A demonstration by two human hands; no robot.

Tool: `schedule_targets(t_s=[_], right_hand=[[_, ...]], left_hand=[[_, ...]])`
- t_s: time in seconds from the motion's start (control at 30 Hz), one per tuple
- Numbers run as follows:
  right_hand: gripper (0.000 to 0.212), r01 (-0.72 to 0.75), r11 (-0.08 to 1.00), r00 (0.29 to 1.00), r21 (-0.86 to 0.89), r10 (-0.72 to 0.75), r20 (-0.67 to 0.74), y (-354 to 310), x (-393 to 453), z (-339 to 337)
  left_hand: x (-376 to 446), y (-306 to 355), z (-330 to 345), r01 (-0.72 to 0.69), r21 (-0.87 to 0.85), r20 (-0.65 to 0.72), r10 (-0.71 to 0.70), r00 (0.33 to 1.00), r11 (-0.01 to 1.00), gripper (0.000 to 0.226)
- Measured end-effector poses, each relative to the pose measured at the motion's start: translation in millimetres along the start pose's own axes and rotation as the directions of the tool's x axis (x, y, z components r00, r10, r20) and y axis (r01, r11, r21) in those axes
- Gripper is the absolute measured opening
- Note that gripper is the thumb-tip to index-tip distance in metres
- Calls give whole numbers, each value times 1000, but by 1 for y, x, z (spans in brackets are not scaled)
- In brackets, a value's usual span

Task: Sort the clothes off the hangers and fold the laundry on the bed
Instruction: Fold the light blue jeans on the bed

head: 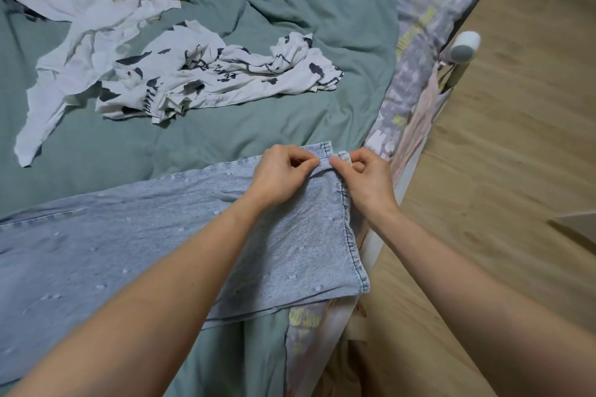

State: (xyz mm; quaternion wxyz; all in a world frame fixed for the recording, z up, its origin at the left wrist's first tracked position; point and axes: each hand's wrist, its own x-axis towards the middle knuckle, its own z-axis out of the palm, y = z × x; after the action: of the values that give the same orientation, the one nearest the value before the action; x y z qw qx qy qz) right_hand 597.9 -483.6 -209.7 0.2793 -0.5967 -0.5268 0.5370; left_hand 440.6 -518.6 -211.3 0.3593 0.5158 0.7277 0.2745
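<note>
Both the left hand [280, 171] and right hand [364, 178] pinch the jeans [135, 235] hem between them, fingers curled, apparently to align the leg ends for folding

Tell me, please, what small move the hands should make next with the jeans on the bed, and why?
Probably draw the pinched hem edge taut and flat. The left hand and right hand both pinch the far end of the light blue jeans at the hem, where the denim bunches between them. The rest lies spread on the green duvet, so smoothing this corner likely comes before folding.
</note>
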Motion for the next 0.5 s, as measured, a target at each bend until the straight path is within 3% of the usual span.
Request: schedule_targets(t_s=[0.13,0.23,0.3,0.37,0.43,0.5], right_hand=[[26,-80,995,993,-64,85,80,-3,-3,0],[30,-157,975,972,-156,181,152,-4,2,-10],[27,-44,901,983,-432,117,144,1,8,-16],[34,91,786,988,-611,7,156,2,8,-18],[42,255,790,952,-558,-104,288,3,12,-16],[20,379,792,897,-479,-187,400,1,14,-12]], left_hand=[[3,-1,0,58,-56,-62,-62,996,997,15],[1,0,2,-13,66,2,13,1000,998,13],[-1,3,4,-180,256,106,157,982,950,12],[3,1,3,-250,277,159,212,964,928,12],[8,0,-3,-240,191,158,211,965,952,10],[10,0,-8,-256,144,198,226,954,956,11]])
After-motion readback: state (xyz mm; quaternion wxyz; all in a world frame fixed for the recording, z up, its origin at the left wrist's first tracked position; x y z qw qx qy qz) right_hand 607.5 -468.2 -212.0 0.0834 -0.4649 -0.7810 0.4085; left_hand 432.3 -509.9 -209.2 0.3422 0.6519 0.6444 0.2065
